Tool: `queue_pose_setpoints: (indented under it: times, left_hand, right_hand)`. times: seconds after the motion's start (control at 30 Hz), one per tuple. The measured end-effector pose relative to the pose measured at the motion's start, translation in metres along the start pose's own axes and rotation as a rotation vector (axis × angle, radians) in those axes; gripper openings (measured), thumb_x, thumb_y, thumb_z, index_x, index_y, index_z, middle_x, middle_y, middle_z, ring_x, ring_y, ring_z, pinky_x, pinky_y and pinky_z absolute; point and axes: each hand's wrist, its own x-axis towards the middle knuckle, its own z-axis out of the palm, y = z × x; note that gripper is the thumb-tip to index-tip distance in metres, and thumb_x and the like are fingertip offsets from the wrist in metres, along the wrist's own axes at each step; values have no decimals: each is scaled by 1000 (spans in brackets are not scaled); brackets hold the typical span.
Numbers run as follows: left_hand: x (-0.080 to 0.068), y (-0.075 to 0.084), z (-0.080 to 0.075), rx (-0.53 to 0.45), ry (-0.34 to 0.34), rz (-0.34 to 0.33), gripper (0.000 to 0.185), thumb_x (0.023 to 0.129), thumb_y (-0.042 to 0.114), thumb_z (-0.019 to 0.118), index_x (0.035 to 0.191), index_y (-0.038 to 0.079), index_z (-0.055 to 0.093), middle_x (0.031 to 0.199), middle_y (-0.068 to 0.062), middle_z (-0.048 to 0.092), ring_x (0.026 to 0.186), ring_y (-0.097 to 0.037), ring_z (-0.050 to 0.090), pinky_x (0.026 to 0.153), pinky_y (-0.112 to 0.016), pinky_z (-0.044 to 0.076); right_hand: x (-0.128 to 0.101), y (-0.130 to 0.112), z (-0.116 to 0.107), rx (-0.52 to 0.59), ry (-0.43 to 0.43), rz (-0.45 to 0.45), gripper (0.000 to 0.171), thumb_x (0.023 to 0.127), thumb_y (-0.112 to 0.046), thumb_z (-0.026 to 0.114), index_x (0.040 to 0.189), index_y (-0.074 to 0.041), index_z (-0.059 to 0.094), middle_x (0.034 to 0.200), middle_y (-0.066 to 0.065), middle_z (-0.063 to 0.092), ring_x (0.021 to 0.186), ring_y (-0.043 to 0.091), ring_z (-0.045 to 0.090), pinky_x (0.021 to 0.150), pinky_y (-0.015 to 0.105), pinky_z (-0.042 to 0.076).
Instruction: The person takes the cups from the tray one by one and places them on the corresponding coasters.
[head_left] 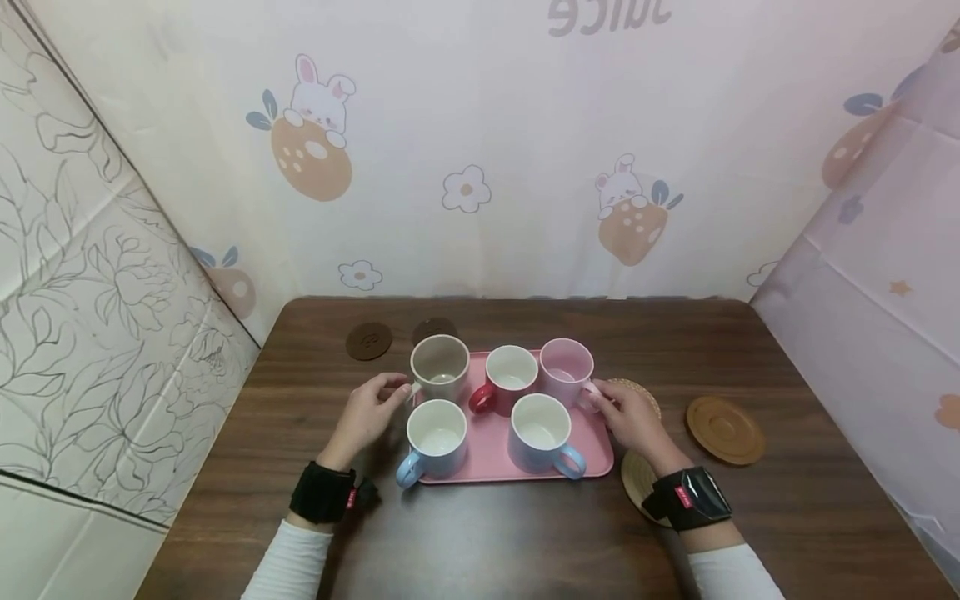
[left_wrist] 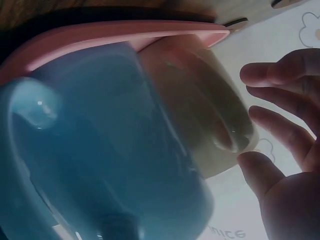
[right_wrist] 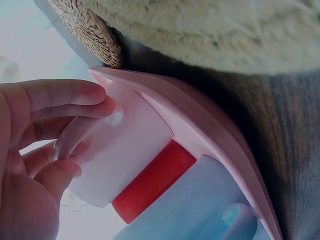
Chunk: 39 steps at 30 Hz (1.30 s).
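A pink tray (head_left: 487,462) on the brown table carries several mugs: a beige mug (head_left: 438,365), a red mug (head_left: 504,377), a pink mug (head_left: 566,368), a blue mug (head_left: 437,435) and a pale blue mug (head_left: 542,429). My left hand (head_left: 390,392) is beside the beige mug's handle side. In the left wrist view its fingers (left_wrist: 280,125) are spread next to the beige mug (left_wrist: 200,110), behind the blue mug (left_wrist: 100,150), and grip nothing I can see. My right hand (head_left: 603,402) pinches the pink mug's handle (right_wrist: 75,140) between finger and thumb.
Two dark round coasters (head_left: 368,341) lie behind the tray at the left. A wooden saucer (head_left: 725,429) sits at the right. Woven coasters (head_left: 637,482) lie under and near my right wrist. Patterned curtains close in the table on three sides.
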Motion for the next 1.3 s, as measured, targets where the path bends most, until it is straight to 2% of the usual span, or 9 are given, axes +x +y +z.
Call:
queue_pose_setpoints:
  times: [0.17,0.33,0.53,0.73,0.93,1.03,1.17,1.3]
  left_hand:
    - [-2,-2,8,11,8,11,30,97,28,61,115,7,68,111,-13,71,99,-29,67,88,-47,53]
    - [-3,-2,10,21,9,21,28,97,29,61,111,7,71,104,-11,73,96,-26,67,84,-44,54]
    - [-2,-2,10,13,-20,-30,28,98,30,58,111,8,71,97,-11,71,81,-20,58,69,-30,47]
    - [0,-1,14,-39,-48,-68,29,99,31,57,110,9,72,97,-10,72,80,-20,65,65,-27,49]
    - [0,0,15,-65,-33,-41,26,98,25,58,109,6,72,94,-12,72,78,-22,65,64,-27,50]
    - [-1,0,13,-81,-35,-57,25,98,25,58,108,6,72,95,-13,72,78,-22,65,63,-27,50]
    - [-4,-2,11,-86,-40,-67,26,99,25,57,109,6,72,98,-15,73,78,-22,65,62,-27,50]
    - [-4,-3,13,-85,-35,-51,25,98,25,58,107,6,73,96,-14,73,79,-23,66,64,-27,50]
  right_hand:
    - [-2,1,1,10,-10,17,31,98,-14,58,123,3,63,101,21,68,81,25,66,62,23,54]
    - [0,1,2,11,-17,46,33,99,-17,57,127,-1,61,106,21,67,84,27,66,67,33,57]
    - [2,2,4,1,-16,65,31,100,-21,56,125,-4,62,102,18,67,81,22,62,64,30,53]
    - [-2,7,-7,-35,3,29,35,100,-25,56,126,-1,60,108,19,64,89,27,64,66,30,54]
    - [-4,12,-32,-99,41,34,38,102,-29,51,126,-1,59,108,21,63,94,35,62,72,43,53]
    - [-4,16,-38,-140,41,52,44,101,-31,52,130,1,55,110,23,61,98,37,61,76,48,53]
    - [-4,21,-40,-207,-2,82,55,97,-34,60,134,4,50,121,30,54,109,46,56,86,58,49]
    - [-4,25,-41,-272,-89,96,65,89,-36,69,138,3,49,132,39,43,119,57,45,91,68,42]
